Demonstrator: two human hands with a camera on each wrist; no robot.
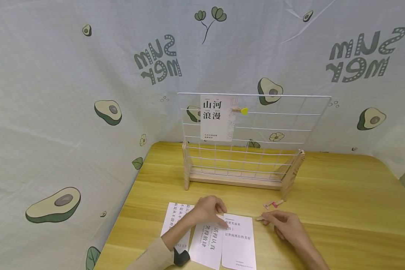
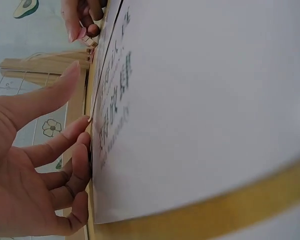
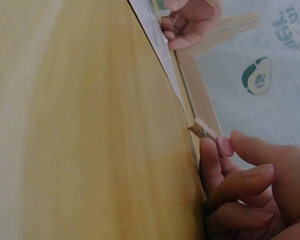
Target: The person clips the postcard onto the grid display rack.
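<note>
My right hand [image 1: 285,227] pinches a small wooden clothespin [image 3: 202,128] by its pink end, between thumb and fingers, just right of the rightmost white card [image 1: 239,249]. Over the top of the cards is my left hand [image 1: 207,210], its thumb held apart from the fingers. In the left wrist view its index fingertip [image 2: 85,120] is right at a card's edge. The middle card [image 1: 202,255] and the left card [image 1: 168,217] lie partly beneath the left hand and forearm. All three cards carry printed text.
Behind the cards stands a white wire grid [image 1: 270,129] on a wooden base [image 1: 236,180]. A printed card [image 1: 217,127] hangs on it from a clothespin with a yellow heart [image 1: 244,111]. More pink-topped clothespins [image 1: 274,204] lie by the base's right foot. A patterned curtain [image 1: 54,131] surrounds the table.
</note>
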